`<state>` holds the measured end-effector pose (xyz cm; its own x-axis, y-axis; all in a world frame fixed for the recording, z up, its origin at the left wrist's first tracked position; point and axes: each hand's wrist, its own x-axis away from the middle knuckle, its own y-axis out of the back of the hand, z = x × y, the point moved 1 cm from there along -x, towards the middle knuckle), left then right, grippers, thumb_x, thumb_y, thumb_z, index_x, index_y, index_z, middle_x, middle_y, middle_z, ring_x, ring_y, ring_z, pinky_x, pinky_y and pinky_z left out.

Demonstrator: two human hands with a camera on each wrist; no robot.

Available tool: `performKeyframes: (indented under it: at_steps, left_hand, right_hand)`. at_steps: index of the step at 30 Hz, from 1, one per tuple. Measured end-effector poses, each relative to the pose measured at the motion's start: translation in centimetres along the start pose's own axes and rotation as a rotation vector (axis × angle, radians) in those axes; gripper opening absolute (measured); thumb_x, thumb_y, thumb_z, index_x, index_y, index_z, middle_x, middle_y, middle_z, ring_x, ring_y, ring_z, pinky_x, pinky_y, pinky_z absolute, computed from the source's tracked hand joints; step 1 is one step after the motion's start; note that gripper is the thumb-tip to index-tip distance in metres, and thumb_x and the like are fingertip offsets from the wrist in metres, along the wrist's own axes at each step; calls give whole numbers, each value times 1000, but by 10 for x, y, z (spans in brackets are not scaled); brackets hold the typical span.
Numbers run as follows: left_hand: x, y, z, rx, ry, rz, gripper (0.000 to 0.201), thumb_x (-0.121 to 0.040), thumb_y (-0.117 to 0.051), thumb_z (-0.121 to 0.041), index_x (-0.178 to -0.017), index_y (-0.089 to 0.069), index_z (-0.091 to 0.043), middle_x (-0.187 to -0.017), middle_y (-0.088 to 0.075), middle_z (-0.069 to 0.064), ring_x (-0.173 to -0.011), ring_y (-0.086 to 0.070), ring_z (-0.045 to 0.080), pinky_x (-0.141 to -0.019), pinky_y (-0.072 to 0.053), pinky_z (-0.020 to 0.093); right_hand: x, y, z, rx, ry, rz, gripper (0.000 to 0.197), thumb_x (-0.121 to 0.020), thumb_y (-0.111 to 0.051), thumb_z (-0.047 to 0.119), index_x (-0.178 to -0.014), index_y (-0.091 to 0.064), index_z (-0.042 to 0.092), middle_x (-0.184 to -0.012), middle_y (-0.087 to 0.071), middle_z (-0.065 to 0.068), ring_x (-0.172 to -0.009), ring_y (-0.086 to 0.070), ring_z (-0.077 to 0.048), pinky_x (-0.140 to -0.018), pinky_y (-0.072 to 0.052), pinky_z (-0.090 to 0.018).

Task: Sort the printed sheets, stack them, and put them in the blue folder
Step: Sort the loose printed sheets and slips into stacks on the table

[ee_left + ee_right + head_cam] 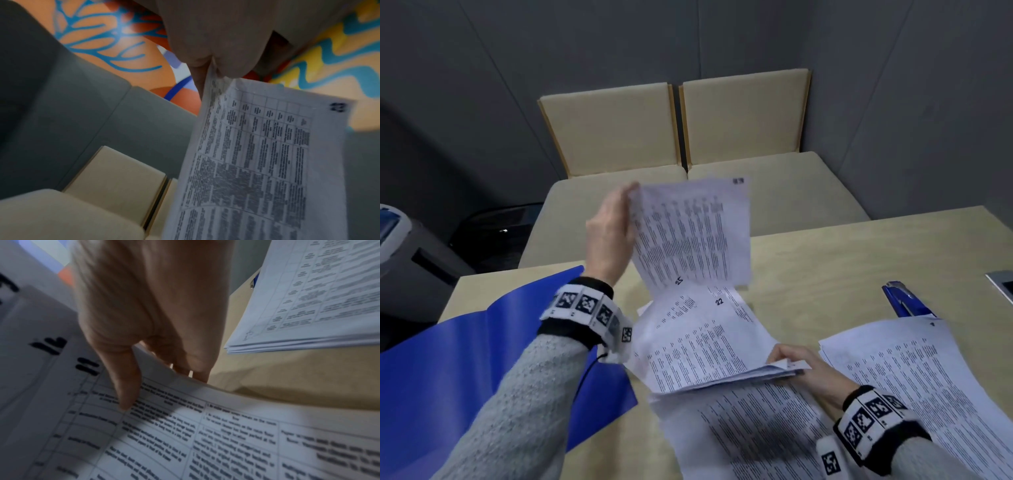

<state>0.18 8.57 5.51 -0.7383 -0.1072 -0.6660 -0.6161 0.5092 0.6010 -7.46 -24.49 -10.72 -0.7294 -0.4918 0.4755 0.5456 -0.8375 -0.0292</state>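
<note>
Here, the left hand pinches a printed sheet, raised above the table. The right hand grips a fanned bundle. The open blue folder lies at left.

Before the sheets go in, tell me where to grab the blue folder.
Grip the blue folder by its free near-right corner, coming in from the right. It lies open and flat on the table, and that corner juts out clear of the loose sheets.
</note>
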Motion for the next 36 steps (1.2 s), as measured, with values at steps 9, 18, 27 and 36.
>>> performKeyframes:
  at_steps: [9, 18, 27, 36]
  left_hand:
    - [-28, 51, 51, 273, 248, -211, 28, -93, -42, -8, -104, -53, -32, -90, -57, -18, -77, -58, 11, -72, -45, 25]
    - [104, 31, 138, 159, 553, 550, 36, -95, -46, -2, -93, -62, -34, -86, -67, -7, -83, -62, 15, -70, -45, 22]
    - [161, 31, 174, -137, 699, 699, 16, -95, -47, -15, -105, -57, -22, -92, -68, 7, -90, -63, 30, -80, -48, 42]
    - [139, -75, 34, 41, 368, 945, 49, -90, -60, -22, -134, -41, -17, -126, -48, 5, -94, -54, 15, -84, -46, 29]
  right_hand:
    - [11, 5, 7, -37, 4, -41, 16, -63, -65, -2, -75, -60, 7, -71, -55, -7, -70, -52, -15, -62, -39, -22]
    - [14, 7, 10, -53, -14, 1, 16, -68, -65, -5, -77, -56, 6, -76, -51, -11, -71, -48, -16, -61, -38, -21]
    - [5, 3, 13, 3, -92, -9, 36, -82, -60, -10, -105, -68, 17, -87, -72, 13, -89, -64, -2, -82, -45, -22]
    - [4, -1, 19, 26, -101, -36, 30, -77, -64, -9, -75, -71, 20, -69, -69, 8, -79, -61, -11, -78, -43, -27]
